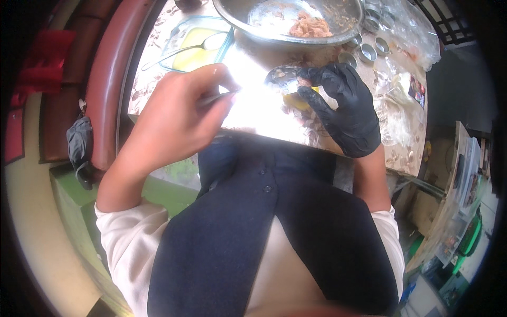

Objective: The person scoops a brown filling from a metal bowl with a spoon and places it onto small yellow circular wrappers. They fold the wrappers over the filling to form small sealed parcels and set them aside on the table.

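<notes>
My left hand [185, 108], bare, is closed in a pinch over the near side of the table. A thin greyish thing [214, 99] shows between its thumb and fingers; glare hides what it is. My right hand [346, 105], in a black glove, pinches a small lump of pinkish minced meat [304, 82]. Right at its fingertips is a shiny, rounded thing [282, 78] with a yellow part below, too washed out to name. Beyond both hands stands a wide metal bowl [235, 20] with more pinkish mince [310, 26] inside.
A glass dish [172, 45] of yellow liquid holds a metal spoon [214, 41] at the far left. Several small metal rings or cups [366, 53] stand right of the bowl. Crumpled clear plastic [417, 37] covers the right side. The patterned table's front edge [285, 140] runs before me.
</notes>
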A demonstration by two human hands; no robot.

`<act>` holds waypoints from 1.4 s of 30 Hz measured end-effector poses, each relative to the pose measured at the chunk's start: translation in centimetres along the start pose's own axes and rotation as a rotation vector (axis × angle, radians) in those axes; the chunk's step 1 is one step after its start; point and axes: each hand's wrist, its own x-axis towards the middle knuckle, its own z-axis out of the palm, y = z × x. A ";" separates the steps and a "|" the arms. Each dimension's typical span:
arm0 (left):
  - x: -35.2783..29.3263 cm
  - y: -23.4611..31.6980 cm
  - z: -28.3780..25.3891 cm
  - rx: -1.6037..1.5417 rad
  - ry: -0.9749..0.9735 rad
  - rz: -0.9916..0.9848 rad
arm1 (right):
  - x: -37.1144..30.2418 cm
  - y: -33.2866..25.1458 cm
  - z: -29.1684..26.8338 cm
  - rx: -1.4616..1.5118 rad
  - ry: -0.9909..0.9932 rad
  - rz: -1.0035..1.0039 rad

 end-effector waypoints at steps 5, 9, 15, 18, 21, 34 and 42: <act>-0.5 0.1 -1.2 -0.087 0.000 0.010 | 0.8 -0.4 -1.0 -0.081 -0.004 -0.115; -0.2 -0.1 -1.6 -0.150 0.009 0.056 | 1.5 -0.8 -1.4 -0.166 0.002 -0.124; 0.5 -0.9 -1.4 -0.249 0.043 0.152 | 1.7 -1.2 -1.2 -0.239 0.058 -0.120; 0.7 -1.4 -1.6 -0.288 0.000 0.106 | 2.0 -0.8 -0.9 -0.214 0.067 -0.138; 1.2 -1.4 -2.1 -0.348 -0.027 0.056 | 2.6 -0.4 -1.1 -0.323 0.097 -0.164; 7.7 5.1 -7.4 0.009 -0.013 -0.020 | 11.7 5.3 -4.3 -0.239 0.201 -0.161; 12.3 -0.3 -5.3 0.077 0.046 0.158 | 11.8 7.1 -5.4 0.031 -0.052 0.246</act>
